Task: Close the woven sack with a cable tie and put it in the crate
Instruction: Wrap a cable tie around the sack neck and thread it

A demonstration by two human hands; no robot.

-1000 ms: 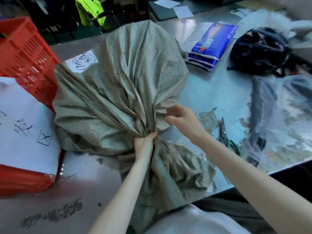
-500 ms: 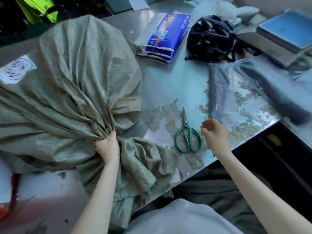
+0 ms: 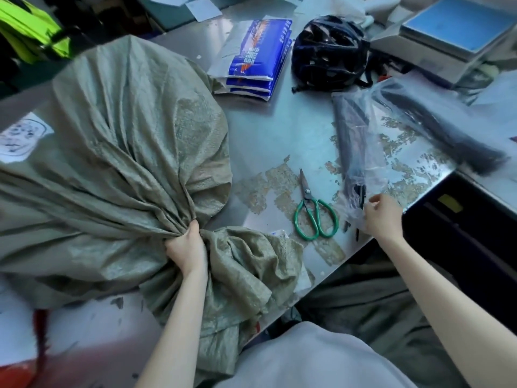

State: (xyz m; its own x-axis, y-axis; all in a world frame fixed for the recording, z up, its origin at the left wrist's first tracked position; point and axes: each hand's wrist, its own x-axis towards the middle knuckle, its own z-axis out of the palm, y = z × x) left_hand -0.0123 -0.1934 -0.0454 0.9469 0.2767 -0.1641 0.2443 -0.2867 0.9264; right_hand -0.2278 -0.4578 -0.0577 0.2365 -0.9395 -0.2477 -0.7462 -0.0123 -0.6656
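Note:
A full grey-green woven sack (image 3: 117, 163) lies on the metal table (image 3: 279, 135), its mouth gathered towards me. My left hand (image 3: 184, 247) is clenched around the bunched neck, and loose sack cloth spills past it over the table edge. My right hand (image 3: 382, 217) is at the near end of a clear plastic bag of black cable ties (image 3: 354, 152), fingers pinching the plastic by the tie ends. A sliver of the red crate (image 3: 16, 371) shows at the bottom left corner.
Green-handled scissors (image 3: 313, 211) lie between my hands. Behind them are blue packets (image 3: 257, 57), a black helmet (image 3: 327, 51), a second bundle of black ties (image 3: 436, 130) and a scale (image 3: 453, 32). The table edge runs just under my right hand.
My right hand left the sack's neck and went right, past the scissors, to the bag of cable ties. My view swung right, so the crate slid almost out of frame. Left hand kept its grip.

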